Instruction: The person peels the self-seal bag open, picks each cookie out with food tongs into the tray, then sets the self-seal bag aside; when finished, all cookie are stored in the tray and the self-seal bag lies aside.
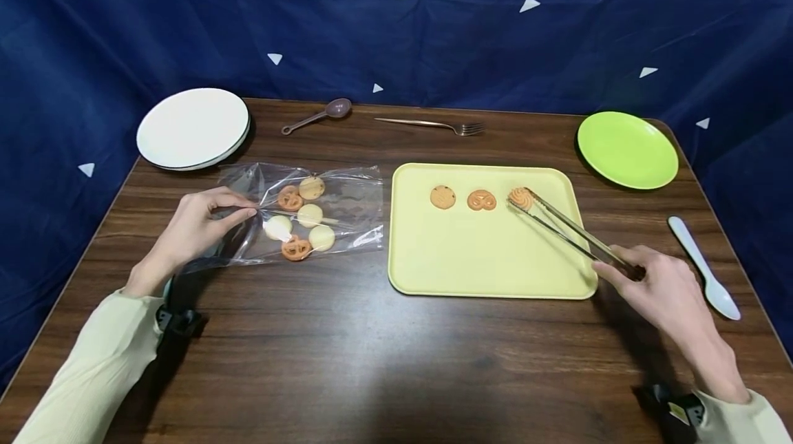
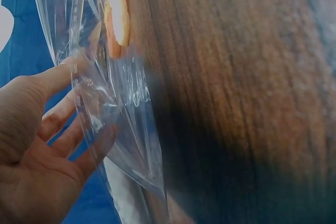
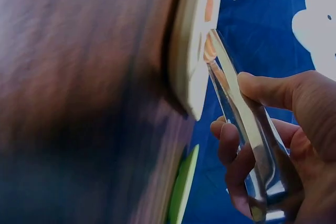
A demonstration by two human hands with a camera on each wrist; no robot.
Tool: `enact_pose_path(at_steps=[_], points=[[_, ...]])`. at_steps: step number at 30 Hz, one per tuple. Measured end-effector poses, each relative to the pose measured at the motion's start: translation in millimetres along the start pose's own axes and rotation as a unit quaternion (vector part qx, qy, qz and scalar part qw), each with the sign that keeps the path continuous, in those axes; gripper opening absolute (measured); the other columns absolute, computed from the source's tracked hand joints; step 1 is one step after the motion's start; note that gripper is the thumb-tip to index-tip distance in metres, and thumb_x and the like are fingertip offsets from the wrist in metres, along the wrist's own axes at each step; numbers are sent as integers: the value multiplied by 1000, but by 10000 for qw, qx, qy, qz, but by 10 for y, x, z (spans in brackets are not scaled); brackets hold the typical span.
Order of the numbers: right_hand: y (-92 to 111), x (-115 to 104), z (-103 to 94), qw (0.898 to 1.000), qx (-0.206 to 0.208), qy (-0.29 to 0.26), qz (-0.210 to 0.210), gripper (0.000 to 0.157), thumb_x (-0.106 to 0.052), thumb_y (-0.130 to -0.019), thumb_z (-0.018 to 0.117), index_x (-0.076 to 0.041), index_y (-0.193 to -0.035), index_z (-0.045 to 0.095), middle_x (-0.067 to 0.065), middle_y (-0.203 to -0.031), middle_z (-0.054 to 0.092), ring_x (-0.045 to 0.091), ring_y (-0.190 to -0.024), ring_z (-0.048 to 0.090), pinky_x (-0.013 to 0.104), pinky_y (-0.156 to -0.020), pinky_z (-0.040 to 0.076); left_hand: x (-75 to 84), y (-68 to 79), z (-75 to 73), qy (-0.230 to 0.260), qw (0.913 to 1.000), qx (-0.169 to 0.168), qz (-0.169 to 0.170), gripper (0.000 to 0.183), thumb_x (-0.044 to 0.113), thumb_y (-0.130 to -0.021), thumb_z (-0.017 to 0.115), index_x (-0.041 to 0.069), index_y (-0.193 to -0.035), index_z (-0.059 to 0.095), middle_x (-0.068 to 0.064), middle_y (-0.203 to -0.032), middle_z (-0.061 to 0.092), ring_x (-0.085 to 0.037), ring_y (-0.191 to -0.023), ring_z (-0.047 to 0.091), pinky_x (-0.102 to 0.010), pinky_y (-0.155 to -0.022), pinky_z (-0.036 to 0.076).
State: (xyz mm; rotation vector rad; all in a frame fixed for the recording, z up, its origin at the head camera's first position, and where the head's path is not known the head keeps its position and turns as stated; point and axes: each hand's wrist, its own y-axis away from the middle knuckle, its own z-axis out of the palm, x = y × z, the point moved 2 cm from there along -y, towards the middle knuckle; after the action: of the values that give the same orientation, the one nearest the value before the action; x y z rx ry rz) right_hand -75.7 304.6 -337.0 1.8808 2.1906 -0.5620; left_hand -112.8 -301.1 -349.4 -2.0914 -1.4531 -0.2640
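Note:
My left hand (image 1: 201, 227) pinches the open end of a clear plastic bag (image 1: 362, 189) between thumb and fingers; the left wrist view shows the film (image 2: 131, 145) across the fingertips. Inside the bag lie several cookies, among them two pretzel-shaped ones (image 1: 296, 248) and pale round ones (image 1: 321, 238). In my right hand (image 1: 659, 286) is a pair of metal tongs (image 1: 573, 227), thumb on one side and fingers on the other. Their tips are around a swirled cookie (image 1: 521, 197) on the yellow tray (image 1: 489, 265). Left of it on the tray are a pretzel-shaped cookie (image 1: 481, 200) and a round cookie (image 1: 442, 197).
White plates (image 1: 193, 127) are stacked at the back left, and a green plate (image 1: 628, 150) stands at the back right. A brown measuring spoon (image 1: 337, 109) and a fork (image 1: 434, 124) lie along the back edge. A pale spoon (image 1: 703, 268) lies beside my right hand.

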Motion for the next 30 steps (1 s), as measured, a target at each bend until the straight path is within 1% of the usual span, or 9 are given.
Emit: enact_pose_path(at_steps=[6,9,11,13,16,18,21,26,30], points=[[35,83,19,9993,-326,118,125,52,-37,-82,73,6,-109,66,29,-102,63,51,-88,58,58,-62,40,6,9,0,38,10000,3,-29,9,1,-79,74,8,-85,76,1,-85,69,4,-77,55,-18,-64,41],[36,93,-11,9991,-388,147,16,46,-36,-80,75,2,-106,67,19,-80,65,34,-67,59,45,-54,42,8,12,-4,38,10000,11,-59,9,2,-80,74,9,-85,76,1,-85,68,5,-76,55,-18,-63,41],[36,93,-47,9993,-310,146,-139,39,-34,-79,76,-2,-101,69,8,-68,59,18,-56,51,35,-49,38,7,13,-7,49,10000,21,-59,9,1,-80,74,9,-85,76,1,-85,68,5,-76,55,-18,-63,41],[34,79,-97,9995,-192,126,-236,34,-31,-77,78,-4,-96,69,-1,-62,50,8,-51,40,28,-46,31,5,13,-9,60,10000,28,-33,10,1,-79,74,8,-85,76,1,-85,68,5,-77,55,-17,-64,41],[14,7,-144,9991,10,-32,-423,26,-26,-76,80,-8,-92,70,-3,-63,51,3,-50,38,23,-45,30,2,13,-11,65,10000,37,0,10,1,-79,74,8,-85,76,1,-85,69,6,-78,54,-16,-66,40],[-23,-90,-145,9982,52,-190,-567,25,-24,-76,80,-10,-93,70,-3,-64,51,3,-52,39,21,-46,29,0,13,-11,79,10000,44,8,10,1,-79,75,9,-85,76,1,-85,69,6,-79,55,-15,-66,40],[-125,-303,-76,9938,6,-460,-1010,27,-21,-76,80,-9,-99,71,-1,-72,58,3,-50,40,18,-46,31,-4,19,-15,85,10000,33,-3,11,1,-78,75,9,-85,76,2,-84,68,6,-78,55,-16,-66,41],[-365,-707,150,9813,-413,-601,-1779,32,-24,-81,76,-6,-106,71,0,-83,65,4,-55,47,22,-50,38,-4,30,-16,45,10000,-19,39,12,1,-77,76,9,-86,76,4,-83,67,5,-77,55,-18,-65,42],[-593,-1000,382,9704,-838,-628,-2178,32,-28,-84,73,-6,-106,71,-2,-79,63,10,-63,51,30,-59,42,2,31,-19,26,10000,-45,73,13,1,-77,75,9,-87,76,4,-83,67,4,-77,56,-19,-64,43]])
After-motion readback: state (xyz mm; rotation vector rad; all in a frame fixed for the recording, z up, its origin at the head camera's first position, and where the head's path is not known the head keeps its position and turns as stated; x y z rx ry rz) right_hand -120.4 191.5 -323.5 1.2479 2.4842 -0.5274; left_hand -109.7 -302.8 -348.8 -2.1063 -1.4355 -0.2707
